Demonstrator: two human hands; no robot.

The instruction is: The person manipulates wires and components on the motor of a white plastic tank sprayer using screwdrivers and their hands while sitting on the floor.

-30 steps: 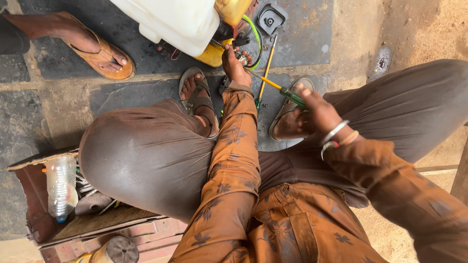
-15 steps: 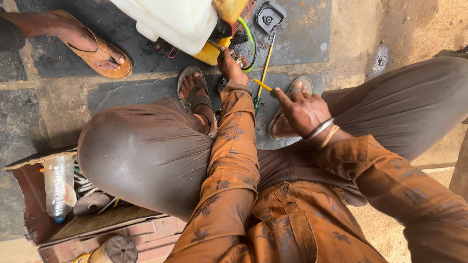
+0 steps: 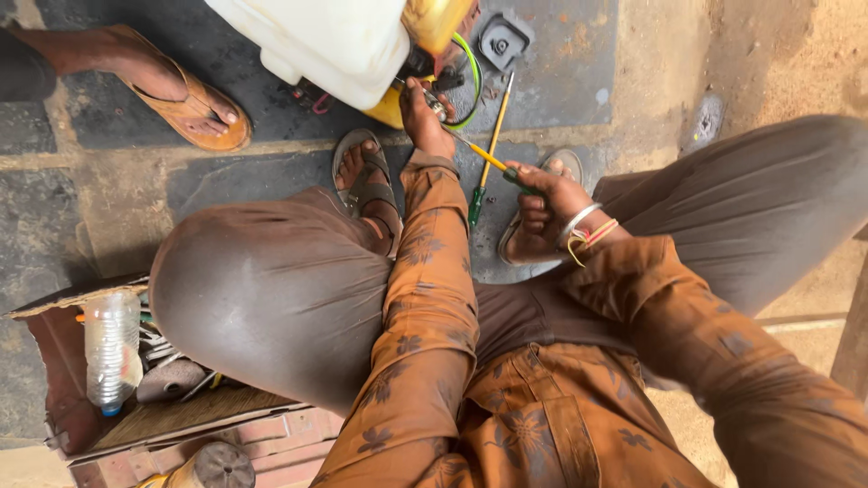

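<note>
I sit over a white tank [image 3: 316, 41] with a yellow part [image 3: 432, 23] beside it and a green hose [image 3: 472, 77]. My left hand [image 3: 420, 113] reaches forward and pinches a small metal fitting at the yellow part. My right hand [image 3: 542, 203] grips the green handle of a screwdriver [image 3: 484, 158], whose yellow shaft points at that same fitting. A second screwdriver [image 3: 488, 154] with a green handle lies on the floor between my hands.
Another person's sandalled foot [image 3: 176, 90] stands at the upper left. A dark metal plate [image 3: 502, 38] lies past the tank. A box [image 3: 54, 361] at the lower left holds a plastic bottle [image 3: 110, 348] and tools. My sandalled feet [image 3: 366, 181] rest on grey paving.
My right hand has lowered and turned, bringing the screwdriver's tip up to the fitting. My left hand stayed at the yellow part. The view shifted slightly.
</note>
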